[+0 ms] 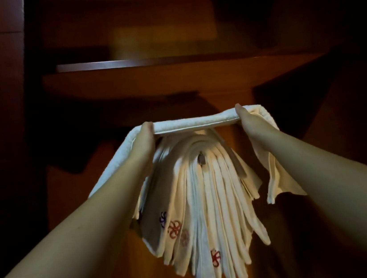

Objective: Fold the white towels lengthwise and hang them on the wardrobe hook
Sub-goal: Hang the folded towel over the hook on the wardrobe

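While both arms are reaching up and forward, the hands are holding one folded white towel (195, 121) stretched flat between them. The left hand (143, 137) is gripping the towel near its left end, with the fingers curled over the top edge. The right hand (248, 121) is gripping it near the right end in the same way, with the thumb lying on top. The middle part of the towel is running straight like a bar from one hand to the other. Its left end is hanging down behind the left arm, and its right end is hanging down behind the right arm. Just under this towel, a big bunch of hanging towels (210, 205) is draping over a small metal hook (201, 159). The hook is poking out from the middle of the bunch, near the top. The held towel is sitting right above the bunch, and I cannot tell if it is touching it. Some of the hanging towels are showing little flower stitching (174, 228) in red and purple near their lower ends. Behind everything is the dark brown wardrobe (148, 271) wall, and a wooden shelf (169, 75) is sticking out higher up.
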Action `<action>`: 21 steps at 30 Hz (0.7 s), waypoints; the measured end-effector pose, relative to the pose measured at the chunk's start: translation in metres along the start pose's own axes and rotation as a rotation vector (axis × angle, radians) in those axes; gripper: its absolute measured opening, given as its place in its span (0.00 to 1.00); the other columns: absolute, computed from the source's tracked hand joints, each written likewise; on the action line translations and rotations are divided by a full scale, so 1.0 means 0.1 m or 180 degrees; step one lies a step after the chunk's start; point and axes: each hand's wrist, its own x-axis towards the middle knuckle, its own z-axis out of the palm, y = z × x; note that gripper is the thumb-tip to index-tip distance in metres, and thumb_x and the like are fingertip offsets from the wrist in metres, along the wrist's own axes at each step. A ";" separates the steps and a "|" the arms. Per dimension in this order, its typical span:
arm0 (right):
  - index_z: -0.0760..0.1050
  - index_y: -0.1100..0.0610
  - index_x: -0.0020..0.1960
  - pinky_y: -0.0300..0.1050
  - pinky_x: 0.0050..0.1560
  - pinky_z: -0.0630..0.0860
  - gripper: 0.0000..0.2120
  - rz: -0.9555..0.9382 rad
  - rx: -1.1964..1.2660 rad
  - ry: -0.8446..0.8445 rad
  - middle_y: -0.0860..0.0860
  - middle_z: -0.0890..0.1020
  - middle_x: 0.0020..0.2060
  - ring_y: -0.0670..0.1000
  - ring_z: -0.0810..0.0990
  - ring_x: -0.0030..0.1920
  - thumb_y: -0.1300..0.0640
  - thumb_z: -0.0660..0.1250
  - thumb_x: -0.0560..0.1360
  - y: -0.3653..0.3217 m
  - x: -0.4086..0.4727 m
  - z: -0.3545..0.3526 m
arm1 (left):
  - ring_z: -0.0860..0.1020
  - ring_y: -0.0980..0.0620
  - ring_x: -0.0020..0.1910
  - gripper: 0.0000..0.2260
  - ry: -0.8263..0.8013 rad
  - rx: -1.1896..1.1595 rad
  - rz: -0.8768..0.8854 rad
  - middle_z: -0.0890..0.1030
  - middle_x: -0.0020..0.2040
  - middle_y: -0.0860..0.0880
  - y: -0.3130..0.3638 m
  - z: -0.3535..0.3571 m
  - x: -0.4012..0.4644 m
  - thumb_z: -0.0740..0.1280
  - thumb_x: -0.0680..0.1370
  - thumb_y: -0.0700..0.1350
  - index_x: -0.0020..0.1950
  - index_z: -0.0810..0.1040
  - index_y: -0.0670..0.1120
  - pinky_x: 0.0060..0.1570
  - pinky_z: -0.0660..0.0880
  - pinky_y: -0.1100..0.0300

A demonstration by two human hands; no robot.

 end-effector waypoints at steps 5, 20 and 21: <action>0.66 0.56 0.76 0.52 0.73 0.66 0.44 0.0204 -0.0070 -0.0330 0.57 0.73 0.70 0.56 0.72 0.69 0.25 0.55 0.74 0.28 0.19 0.07 | 0.84 0.51 0.47 0.17 0.0143 -0.0085 -0.0153 0.85 0.52 0.43 -0.23 0.20 0.16 0.58 0.83 0.56 0.54 0.81 0.46 0.44 0.78 0.59; 0.71 0.61 0.72 0.47 0.64 0.68 0.33 0.0318 0.0028 -0.0442 0.59 0.79 0.63 0.57 0.76 0.61 0.36 0.52 0.81 0.43 0.31 0.53 | 0.80 0.46 0.51 0.23 0.0137 0.0077 -0.0437 0.81 0.56 0.45 -0.56 0.03 0.30 0.57 0.83 0.57 0.68 0.75 0.43 0.52 0.79 0.50; 0.71 0.61 0.72 0.48 0.66 0.67 0.33 0.0333 0.0023 -0.0405 0.60 0.77 0.65 0.58 0.76 0.63 0.37 0.52 0.82 0.48 0.31 0.51 | 0.82 0.47 0.47 0.22 0.0141 -0.0009 -0.0388 0.83 0.52 0.45 -0.58 0.08 0.27 0.57 0.83 0.57 0.65 0.77 0.42 0.45 0.80 0.54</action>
